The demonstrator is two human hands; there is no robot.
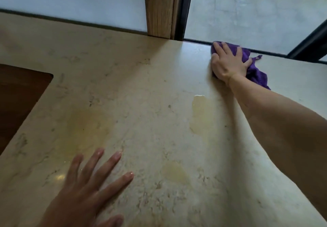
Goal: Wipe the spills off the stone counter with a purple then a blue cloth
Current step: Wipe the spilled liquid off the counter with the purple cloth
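My right hand (228, 62) presses a crumpled purple cloth (255, 70) flat against the beige stone counter (134, 88) at its far right, close to the window edge. The cloth sticks out from under my palm toward the right. A long yellowish spill (199, 115) lies on the stone nearer to me than that hand. A smaller yellowish patch (174, 172) sits closer still, and a broad faint yellow smear (85, 125) spreads at the left. My left hand (85, 189) rests flat on the counter with fingers spread, holding nothing. No blue cloth is in view.
A dark wooden recess (19, 99) cuts into the counter at the left. A wooden post (159, 8) stands at the counter's back edge, with a frosted panel left of it and a window (247, 14) right of it.
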